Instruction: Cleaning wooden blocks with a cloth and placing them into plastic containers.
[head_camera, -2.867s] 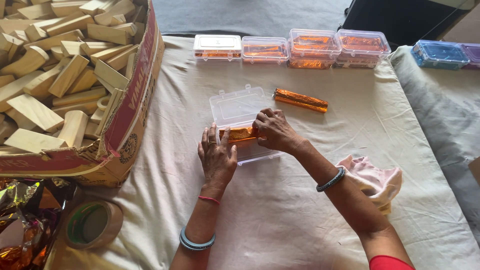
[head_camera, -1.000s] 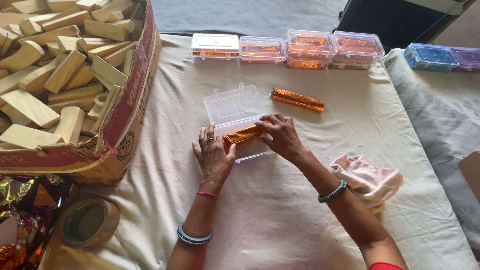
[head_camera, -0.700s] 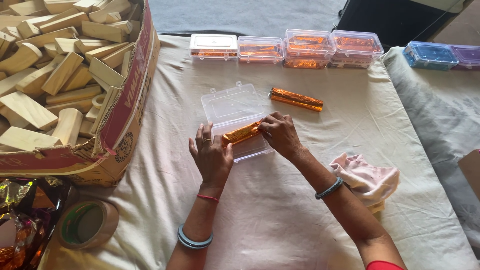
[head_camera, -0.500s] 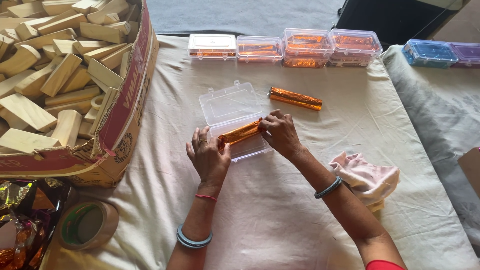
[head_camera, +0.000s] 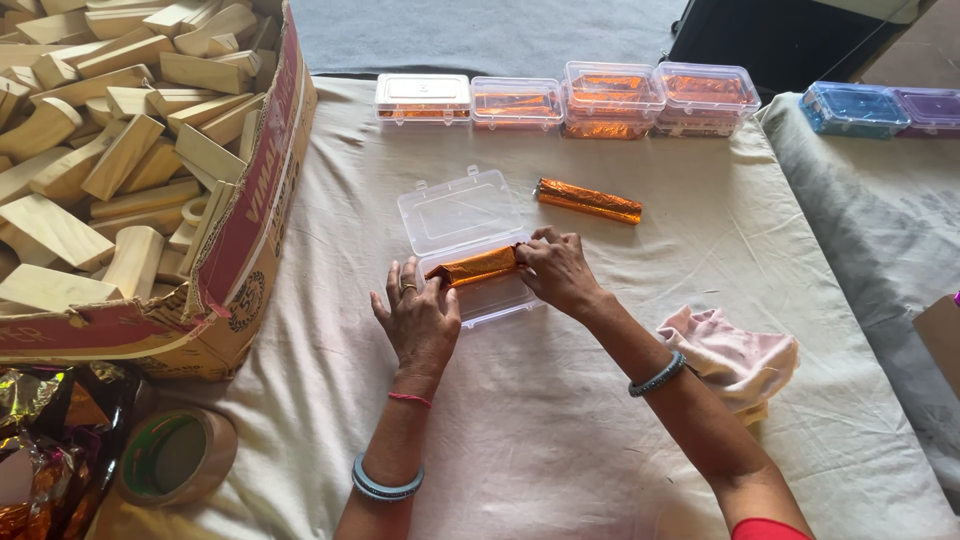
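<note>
We log an open box (head_camera: 470, 235) mid-worktop (head_camera: 560, 430), a wrapped bar (head_camera: 476, 266) in it, another bar (head_camera: 588, 200) right of it, closed boxes (head_camera: 566, 100) far, carton (head_camera: 150, 190) left, cloth (head_camera: 735, 360) near right.

My left hand (head_camera: 420, 318) lies palm down, fingers spread a little and pointing away from me, with a ring on one finger. Its forearm comes straight up from the bottom edge, with a thin red thread at the wrist and a grey-blue bangle lower on the arm. My right hand (head_camera: 556, 270) is more curled, its fingertips bent and pinching together toward the left. The right forearm comes in diagonally from the lower right corner, with a dark bangle near the wrist.
</note>
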